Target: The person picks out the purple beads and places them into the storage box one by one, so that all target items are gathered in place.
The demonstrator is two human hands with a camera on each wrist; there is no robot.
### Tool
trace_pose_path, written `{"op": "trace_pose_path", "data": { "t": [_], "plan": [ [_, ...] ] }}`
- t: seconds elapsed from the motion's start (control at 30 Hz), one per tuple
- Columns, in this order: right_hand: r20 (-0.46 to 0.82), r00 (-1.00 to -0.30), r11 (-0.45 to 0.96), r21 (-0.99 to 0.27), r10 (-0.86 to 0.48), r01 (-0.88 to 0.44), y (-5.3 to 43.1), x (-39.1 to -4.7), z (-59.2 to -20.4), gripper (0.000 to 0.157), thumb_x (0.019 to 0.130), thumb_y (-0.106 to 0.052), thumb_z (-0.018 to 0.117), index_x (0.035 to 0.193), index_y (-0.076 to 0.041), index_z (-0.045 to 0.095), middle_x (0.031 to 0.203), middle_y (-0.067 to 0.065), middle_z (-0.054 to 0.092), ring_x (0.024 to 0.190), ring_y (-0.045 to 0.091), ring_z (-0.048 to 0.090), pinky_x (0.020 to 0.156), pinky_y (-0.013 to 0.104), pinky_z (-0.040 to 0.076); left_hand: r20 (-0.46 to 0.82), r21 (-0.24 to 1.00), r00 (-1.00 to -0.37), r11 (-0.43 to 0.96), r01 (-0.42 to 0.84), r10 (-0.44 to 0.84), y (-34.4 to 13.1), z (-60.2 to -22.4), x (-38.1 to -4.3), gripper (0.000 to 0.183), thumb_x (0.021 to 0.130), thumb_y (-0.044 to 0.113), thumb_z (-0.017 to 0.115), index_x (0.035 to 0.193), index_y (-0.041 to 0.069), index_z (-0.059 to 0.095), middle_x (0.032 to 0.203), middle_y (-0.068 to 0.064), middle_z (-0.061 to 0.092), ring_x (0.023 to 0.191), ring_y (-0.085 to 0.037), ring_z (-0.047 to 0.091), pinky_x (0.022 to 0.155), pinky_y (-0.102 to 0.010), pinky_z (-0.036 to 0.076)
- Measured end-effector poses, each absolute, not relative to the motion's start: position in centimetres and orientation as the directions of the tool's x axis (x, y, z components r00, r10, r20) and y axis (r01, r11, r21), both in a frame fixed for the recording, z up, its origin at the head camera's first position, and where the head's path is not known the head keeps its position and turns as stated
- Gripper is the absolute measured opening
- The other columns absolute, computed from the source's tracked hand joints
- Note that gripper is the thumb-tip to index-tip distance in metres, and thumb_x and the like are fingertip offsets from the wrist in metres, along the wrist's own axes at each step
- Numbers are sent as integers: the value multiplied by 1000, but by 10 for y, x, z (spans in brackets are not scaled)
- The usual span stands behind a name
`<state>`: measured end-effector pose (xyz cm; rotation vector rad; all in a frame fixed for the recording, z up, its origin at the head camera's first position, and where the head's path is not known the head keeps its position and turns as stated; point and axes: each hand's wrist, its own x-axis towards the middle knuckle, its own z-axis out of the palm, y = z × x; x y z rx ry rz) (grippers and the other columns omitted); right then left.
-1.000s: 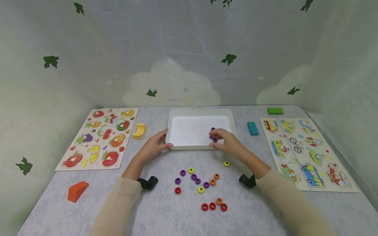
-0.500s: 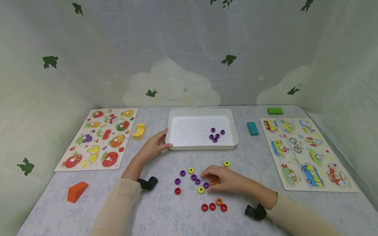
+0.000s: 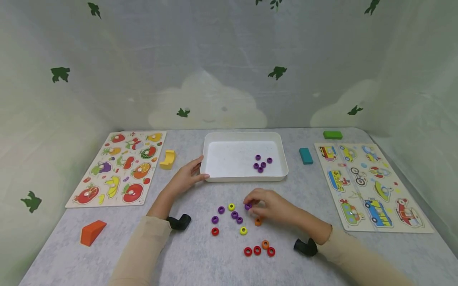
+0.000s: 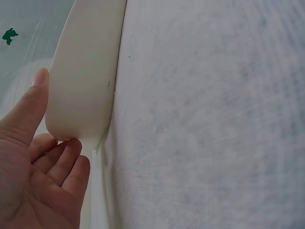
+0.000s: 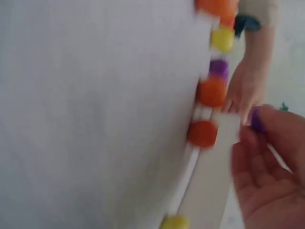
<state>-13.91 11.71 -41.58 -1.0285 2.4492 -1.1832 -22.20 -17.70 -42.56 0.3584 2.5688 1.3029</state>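
My right hand (image 3: 273,205) pinches a purple bead (image 3: 248,206) between thumb and fingertips, raised off the table. The right wrist view shows the same purple bead (image 5: 258,119) at the fingertips, with blurred orange beads nearby. Below this hand lies an orange bead (image 3: 258,222); the hand hides another. My left hand (image 3: 185,175) holds the front left corner of a white tray (image 3: 247,178), thumb at the rim and fingers against its side, as the left wrist view shows (image 4: 50,176). Several purple beads (image 3: 263,165) lie in the tray's right part.
Loose beads are scattered in front: purple (image 3: 234,215), yellow (image 3: 243,230), red (image 3: 215,231). A fruit puzzle board (image 3: 119,169) lies left, a vehicle puzzle board (image 3: 372,186) right. Yellow (image 3: 168,159), orange (image 3: 93,233), teal (image 3: 305,155) and green (image 3: 332,135) blocks lie around.
My right hand left a purple bead in the tray, came back to the loose beads and lifted another purple one, now moving slightly towards the tray. The left hand has stayed put.
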Motion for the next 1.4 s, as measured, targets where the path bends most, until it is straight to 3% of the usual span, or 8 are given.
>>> {"op": "trace_pose_path", "data": {
  "t": [0.27, 0.6, 0.8, 0.97, 1.17, 1.3, 1.4],
  "plan": [
    [232, -859, 428, -789, -457, -441, 122, -198, -406, 22, 77, -13, 58, 98, -9, 57, 91, -3, 55, 80, 8, 52, 71, 24, 46, -102, 827, -940, 553, 102, 326, -176, -426, -222, 80, 68, 40, 61, 132, 16, 20, 134, -2, 20, 118, -12, 25, 95, -26, 26],
    [10, -957, 651, -731, -290, -205, 127, -247, -419, 21, 80, -11, 55, 100, -9, 57, 94, 1, 55, 86, 14, 50, 75, 29, 44, -103, 830, -938, 549, 102, 331, -176, -426, -221, 81, 68, 41, 62, 132, 17, 20, 134, -1, 20, 118, -12, 25, 95, -26, 26],
    [-82, -953, 714, -681, -292, -160, 130, -254, -422, 19, 80, -7, 53, 99, -9, 57, 95, 4, 55, 88, 17, 49, 79, 31, 42, -93, 836, -938, 538, 108, 333, -177, -426, -222, 81, 67, 41, 62, 132, 16, 20, 134, -2, 20, 118, -12, 25, 95, -26, 25],
    [-74, -952, 716, -676, -297, -171, 129, -254, -422, 22, 80, -9, 54, 101, -8, 55, 96, 4, 54, 89, 16, 48, 79, 30, 41, -107, 837, -940, 540, 91, 324, -177, -428, -222, 80, 68, 40, 62, 132, 17, 20, 134, -2, 20, 118, -13, 24, 95, -28, 25],
    [92, -928, 634, -706, -361, -316, 126, -233, -409, 33, 76, -20, 60, 106, -7, 52, 101, 8, 52, 92, 20, 48, 79, 32, 42, -111, 831, -940, 548, 90, 322, -176, -424, -219, 81, 67, 41, 61, 132, 17, 20, 134, -2, 21, 118, -13, 25, 95, -29, 26],
    [224, -853, 508, -722, -470, -470, 121, -206, -401, 36, 74, -20, 62, 105, -6, 52, 99, 9, 52, 89, 24, 49, 76, 34, 44, -118, 841, -940, 535, 77, 321, -171, -409, -212, 77, 71, 32, 61, 132, 12, 19, 134, -6, 20, 119, -16, 24, 95, -30, 25],
    [252, -790, 418, -737, -559, -532, 117, -186, -401, 35, 74, -18, 62, 104, -5, 51, 98, 8, 53, 88, 24, 50, 76, 33, 44, -118, 844, -942, 531, 71, 315, -169, -402, -208, 74, 73, 26, 61, 132, 9, 20, 134, -7, 20, 119, -18, 24, 96, -30, 24]
  ]
}}
